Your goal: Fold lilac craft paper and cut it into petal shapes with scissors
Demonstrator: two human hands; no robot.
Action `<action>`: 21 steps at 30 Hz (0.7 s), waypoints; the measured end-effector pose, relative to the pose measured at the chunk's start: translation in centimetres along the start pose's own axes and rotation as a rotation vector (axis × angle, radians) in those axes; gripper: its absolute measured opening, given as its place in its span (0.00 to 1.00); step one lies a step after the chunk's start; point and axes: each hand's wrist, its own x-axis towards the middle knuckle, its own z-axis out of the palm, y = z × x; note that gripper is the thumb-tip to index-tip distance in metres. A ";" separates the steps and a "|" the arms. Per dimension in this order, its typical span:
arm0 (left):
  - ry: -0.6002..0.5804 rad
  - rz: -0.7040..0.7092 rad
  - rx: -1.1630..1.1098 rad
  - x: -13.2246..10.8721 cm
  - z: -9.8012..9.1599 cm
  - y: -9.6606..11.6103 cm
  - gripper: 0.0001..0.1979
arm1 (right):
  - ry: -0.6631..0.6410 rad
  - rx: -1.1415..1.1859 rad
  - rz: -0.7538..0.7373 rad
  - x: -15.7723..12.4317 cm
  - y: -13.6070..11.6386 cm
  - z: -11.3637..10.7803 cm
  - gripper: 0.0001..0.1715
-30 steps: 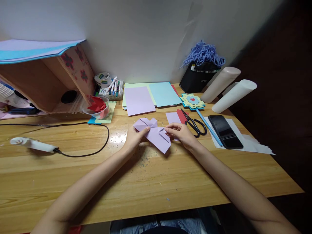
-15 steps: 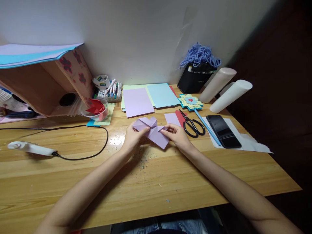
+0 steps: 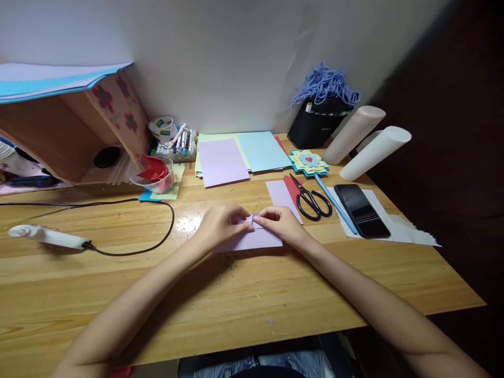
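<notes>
A folded sheet of light purple paper is held low over the front middle of the wooden table, its flat lower edge facing me. My left hand grips its upper left part, thumb and fingers pinched near a small raised fold. Close beside it, my right hand pinches the same fold from the right. The two sets of fingertips nearly meet at the middle, and the hands cover much of the paper's upper part. Beyond my right hand lie a purple paper piece and black-handled scissors.
Coloured sheets lie along the wall. A glue gun and its cord are at left, near a plastic bowl with red folded paper. A phone, blue pen and layered paper flower are at right.
The purple paper has turned so a long straight edge faces me, and its peaked folds are lowered. My left hand has moved over it, and both hands are closer together.
</notes>
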 end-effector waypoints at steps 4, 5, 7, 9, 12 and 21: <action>-0.045 -0.072 0.007 0.1 0.4 -0.5 0.13 | -0.007 -0.031 -0.021 -0.1 -0.1 0.4 0.15; -0.055 -0.086 -0.011 0.1 0.4 -0.6 0.13 | 0.000 -0.050 -0.031 -0.1 -0.1 0.4 0.15; -0.073 -0.099 -0.048 0.2 0.6 -0.7 0.13 | 0.017 -0.084 -0.073 -0.2 -0.1 0.4 0.14; -0.085 -0.097 -0.069 0.2 0.7 -0.7 0.13 | 0.032 -0.120 -0.149 -0.4 -0.1 0.4 0.11; -0.094 -0.076 -0.067 0.2 0.9 -0.8 0.13 | 0.018 -0.263 -0.317 -0.7 -0.1 0.1 0.11; -0.138 -0.036 -0.108 0.2 1.0 -1.0 0.11 | -0.020 -0.503 -0.560 -0.7 -0.1 -0.3 0.10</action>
